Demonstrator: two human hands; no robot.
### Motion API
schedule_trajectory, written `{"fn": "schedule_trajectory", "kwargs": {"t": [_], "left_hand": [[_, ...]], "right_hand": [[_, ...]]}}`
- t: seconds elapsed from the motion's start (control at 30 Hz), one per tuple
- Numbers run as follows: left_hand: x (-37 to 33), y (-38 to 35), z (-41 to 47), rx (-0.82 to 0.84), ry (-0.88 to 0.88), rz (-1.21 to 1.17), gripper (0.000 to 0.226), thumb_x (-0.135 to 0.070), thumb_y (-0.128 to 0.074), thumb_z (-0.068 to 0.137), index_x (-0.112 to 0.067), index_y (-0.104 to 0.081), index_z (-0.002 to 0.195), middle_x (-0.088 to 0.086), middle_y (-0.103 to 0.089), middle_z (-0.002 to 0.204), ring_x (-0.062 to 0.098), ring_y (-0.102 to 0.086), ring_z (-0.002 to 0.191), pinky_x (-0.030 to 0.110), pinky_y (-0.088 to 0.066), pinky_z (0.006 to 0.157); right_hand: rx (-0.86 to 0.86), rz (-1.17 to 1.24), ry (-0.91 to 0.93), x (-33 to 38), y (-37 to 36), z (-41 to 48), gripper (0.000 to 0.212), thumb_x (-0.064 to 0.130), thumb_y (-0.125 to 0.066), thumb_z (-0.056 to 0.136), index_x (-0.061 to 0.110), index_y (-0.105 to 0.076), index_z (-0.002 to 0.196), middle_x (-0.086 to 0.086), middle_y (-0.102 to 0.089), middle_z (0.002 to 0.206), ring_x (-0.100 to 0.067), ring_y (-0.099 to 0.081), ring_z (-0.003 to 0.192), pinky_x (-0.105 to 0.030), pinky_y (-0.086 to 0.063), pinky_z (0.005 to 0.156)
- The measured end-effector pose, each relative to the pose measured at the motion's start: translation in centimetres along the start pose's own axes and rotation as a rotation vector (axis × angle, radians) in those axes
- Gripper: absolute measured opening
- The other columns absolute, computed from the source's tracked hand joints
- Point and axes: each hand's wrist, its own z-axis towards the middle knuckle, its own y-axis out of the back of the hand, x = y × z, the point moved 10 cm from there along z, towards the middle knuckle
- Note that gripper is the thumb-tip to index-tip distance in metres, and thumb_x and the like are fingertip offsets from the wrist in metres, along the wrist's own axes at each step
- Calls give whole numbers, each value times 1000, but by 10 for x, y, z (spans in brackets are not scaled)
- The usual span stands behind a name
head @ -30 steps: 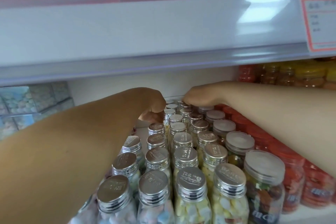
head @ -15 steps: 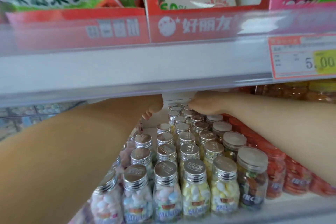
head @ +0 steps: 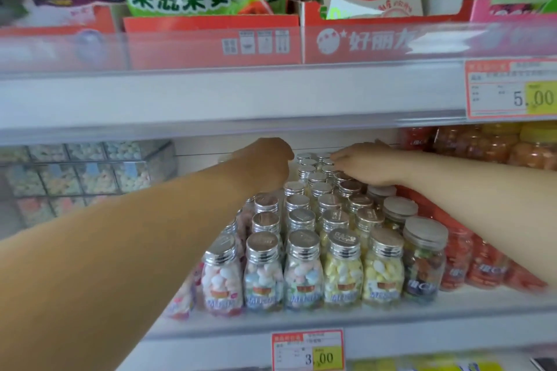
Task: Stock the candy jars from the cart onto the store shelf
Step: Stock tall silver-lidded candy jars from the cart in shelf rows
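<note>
**Shelf nearly full, my hands at the back row**

Head view: The small clear candy jars with silver screw caps (head: 302, 250) stand in tight rows on the white store shelf (head: 391, 315), straight above the red-and-yellow price tag marked 3.00 (head: 307, 351). They run from the shelf lip, just over that tag, to the back wall far above it. My left hand (head: 265, 163) hangs at the far left corner of the block, up and left of the tag, with its fingers curled down out of sight. I cannot tell if they pinch a jar. My right hand (head: 361, 166) lies over the rearmost caps, up and right of the tag, fingers reaching left. Whether it grips one or only rests there is too blurred to say.

Right of the tag stands a bigger clear jar with a frosted grey lid (head: 423, 256), then red-lidded jars of orange sweets (head: 473, 265).

I judge the stocking mostly done and this step a matter of seating the last jars at the back. The cart is not in view, so I cannot say what remains on it.
</note>
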Motion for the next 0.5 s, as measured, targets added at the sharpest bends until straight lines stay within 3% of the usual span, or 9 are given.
{"fn": "schedule_trajectory", "kwargs": {"t": [0.07, 0.17, 0.23, 0.3, 0.4, 0.5], "left_hand": [[-4, 16, -27, -87, 19, -64, 53, -4, -38, 94, -33, -51, 137, -10, -51, 139, 16, -53, 123, 30, -48, 93], [-17, 46, -85, -193, -9, -57, 50, -10, -39, 97, -43, -49, 133, -14, -53, 136, 15, -56, 117, 30, -47, 87], [-24, 64, -130, -286, -87, -42, 51, -9, -43, 97, -43, -49, 133, -14, -55, 132, 17, -61, 108, 31, -48, 78], [-23, 71, -181, -337, -176, -23, 52, -8, -47, 96, -44, -48, 133, -16, -54, 133, 18, -63, 104, 34, -52, 75], [-5, 72, -253, -348, -245, -62, 52, -6, -50, 95, -44, -52, 130, -19, -54, 132, 17, -64, 103, 33, -55, 76], [30, 58, -301, -284, -197, -101, 47, -8, -50, 96, -41, -56, 129, -17, -58, 129, 20, -63, 105, 31, -49, 79]], "right_hand": [[-79, 40, 60, 17, 14, -23, 43, 35, -29, 103, 23, -61, 129, 1, -56, 141, -22, -43, 133, -46, -5, 120], [-201, 87, 186, 54, 33, -80, 43, 26, -29, 103, 22, -60, 132, 2, -59, 135, -19, -42, 136, -42, -2, 122], [-330, 90, 289, 77, 41, -128, 43, 31, -31, 101, 23, -64, 128, 6, -63, 128, -16, -48, 129, -40, -13, 121], [-412, 102, 394, 100, 39, -179, 48, 43, -32, 95, 23, -70, 116, 9, -68, 112, -14, -57, 114, -35, -31, 108], [-465, 212, 411, 121, 20, -233, 41, 47, -39, 93, 28, -71, 109, 21, -63, 96, -5, -54, 100, -29, -38, 91], [-400, 290, 351, 144, -18, -258, 24, 39, -52, 97, 31, -71, 110, 25, -62, 101, 0, -54, 101, -25, -41, 89]]}}
